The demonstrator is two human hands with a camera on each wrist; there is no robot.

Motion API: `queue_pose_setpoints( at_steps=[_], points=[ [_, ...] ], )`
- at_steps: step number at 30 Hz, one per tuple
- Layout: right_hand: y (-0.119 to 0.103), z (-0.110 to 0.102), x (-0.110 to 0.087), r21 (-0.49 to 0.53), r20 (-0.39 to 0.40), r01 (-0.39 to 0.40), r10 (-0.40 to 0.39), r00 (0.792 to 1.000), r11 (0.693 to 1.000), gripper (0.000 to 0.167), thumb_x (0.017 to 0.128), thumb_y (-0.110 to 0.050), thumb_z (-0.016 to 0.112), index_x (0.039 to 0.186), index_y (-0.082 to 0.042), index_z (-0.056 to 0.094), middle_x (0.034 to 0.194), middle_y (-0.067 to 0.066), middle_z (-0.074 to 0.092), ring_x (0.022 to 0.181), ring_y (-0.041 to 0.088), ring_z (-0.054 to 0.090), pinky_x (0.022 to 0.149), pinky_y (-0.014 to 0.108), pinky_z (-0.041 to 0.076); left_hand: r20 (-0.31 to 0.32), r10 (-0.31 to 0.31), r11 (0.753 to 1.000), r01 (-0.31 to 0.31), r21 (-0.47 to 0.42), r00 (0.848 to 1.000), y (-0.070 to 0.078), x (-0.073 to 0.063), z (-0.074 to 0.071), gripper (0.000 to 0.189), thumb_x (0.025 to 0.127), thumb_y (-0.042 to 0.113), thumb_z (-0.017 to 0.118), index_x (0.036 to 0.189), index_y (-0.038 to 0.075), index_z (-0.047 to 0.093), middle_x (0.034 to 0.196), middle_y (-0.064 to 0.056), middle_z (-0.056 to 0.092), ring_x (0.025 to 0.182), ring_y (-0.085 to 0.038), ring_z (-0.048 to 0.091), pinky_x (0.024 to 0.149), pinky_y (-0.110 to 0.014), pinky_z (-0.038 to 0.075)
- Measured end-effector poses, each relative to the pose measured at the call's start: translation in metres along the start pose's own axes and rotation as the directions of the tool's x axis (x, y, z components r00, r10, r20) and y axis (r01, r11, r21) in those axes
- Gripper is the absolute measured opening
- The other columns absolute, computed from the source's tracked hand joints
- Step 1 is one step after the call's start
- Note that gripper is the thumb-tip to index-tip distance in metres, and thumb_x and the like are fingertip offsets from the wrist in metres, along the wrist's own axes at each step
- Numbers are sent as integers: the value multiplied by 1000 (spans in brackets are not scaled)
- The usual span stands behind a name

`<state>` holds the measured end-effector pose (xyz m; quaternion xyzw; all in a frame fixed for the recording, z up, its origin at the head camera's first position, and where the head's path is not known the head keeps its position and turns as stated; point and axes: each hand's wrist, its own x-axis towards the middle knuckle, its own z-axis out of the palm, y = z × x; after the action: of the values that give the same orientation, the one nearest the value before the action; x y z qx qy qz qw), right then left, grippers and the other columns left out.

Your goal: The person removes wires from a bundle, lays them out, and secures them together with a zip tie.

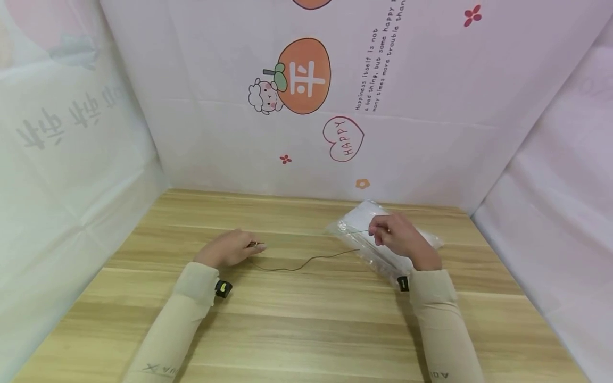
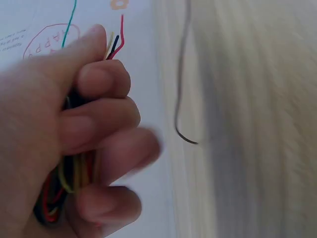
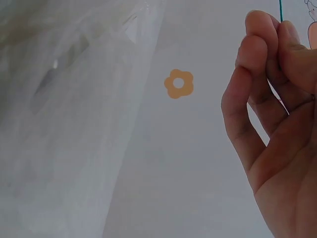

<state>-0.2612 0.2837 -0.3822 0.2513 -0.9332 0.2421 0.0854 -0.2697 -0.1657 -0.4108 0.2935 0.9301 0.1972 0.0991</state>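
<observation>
My left hand (image 1: pixel 229 249) grips a bundle of thin coloured wires (image 2: pixel 68 183) in its curled fingers. Red, yellow and black wire ends poke up past the index finger in the left wrist view. Between thumb and fingertips, my right hand (image 1: pixel 397 236) pinches the end of a green wire (image 3: pixel 281 11), which stretches toward the left hand. A loose brown wire (image 1: pixel 292 269) runs from the left hand in a wavy curve, its free end lying toward the right hand. Most of the bundle is hidden by the left fingers.
A clear plastic bag (image 1: pixel 364 215) with white contents lies on the wooden table (image 1: pixel 306 330), under and behind the right hand. White printed cloth (image 1: pixel 215 133) walls the table at the back and on both sides.
</observation>
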Motion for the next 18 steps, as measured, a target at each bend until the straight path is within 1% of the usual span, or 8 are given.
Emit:
queue_pose_setpoints(
  at_steps=[2,4,5,8,10,11,14,18],
  points=[
    [2,3,0,8,13,9,-9,1000,1000,22,102,-2,64,83,-11,70,61,-11,60,62,3,54,70,26,46,0,-3,1000,3,24,1000,-2,-1,1,37,111,38,54,91,17,77,63,10,48,55,-7,35,61,-27,39],
    [2,6,1,4,25,24,-24,999,1000,22,103,-4,64,83,-9,70,60,-12,59,61,2,54,70,26,47,-2,-6,1000,6,24,1000,-3,-3,2,40,110,37,55,85,17,78,58,9,42,51,-7,31,55,-26,34],
    [2,7,2,1,32,31,-31,999,1000,22,104,-5,64,83,-10,70,60,-12,59,61,2,54,70,26,48,-6,-9,999,9,30,1000,-5,-4,2,42,110,37,55,79,16,75,57,9,39,51,-7,30,54,-26,33],
    [2,9,2,-22,54,48,-47,997,999,24,105,-7,63,81,-11,69,60,-12,57,61,2,53,71,28,48,-22,-28,999,29,46,999,-10,-7,1,48,110,36,55,68,17,65,56,10,36,50,-7,29,53,-25,32],
    [3,8,2,-38,69,37,-34,997,999,25,105,-7,62,81,-11,68,60,-12,56,62,3,52,72,29,48,-31,-43,998,44,44,999,-14,-9,0,50,111,35,55,63,20,56,56,9,35,50,-7,30,53,-25,32],
    [4,8,1,-49,76,30,-26,997,998,25,104,-7,63,81,-11,68,60,-13,56,62,3,52,73,29,48,-33,-53,997,55,45,998,-17,-11,0,53,111,35,54,61,20,49,55,9,34,50,-8,30,53,-26,32],
    [10,6,-2,-64,95,3,3,996,998,24,103,-7,64,80,-12,67,60,-13,56,63,3,54,73,29,48,-33,-85,996,86,25,996,-24,-15,-2,56,111,35,53,59,22,38,55,8,32,50,-9,29,54,-27,33],
    [10,5,-2,-44,118,-3,8,993,999,24,103,-9,65,79,-13,68,61,-13,57,66,4,54,75,28,48,-48,-95,995,96,25,994,-28,-18,-4,55,112,37,52,60,22,38,56,8,32,52,-9,29,56,-28,33]
  ],
)
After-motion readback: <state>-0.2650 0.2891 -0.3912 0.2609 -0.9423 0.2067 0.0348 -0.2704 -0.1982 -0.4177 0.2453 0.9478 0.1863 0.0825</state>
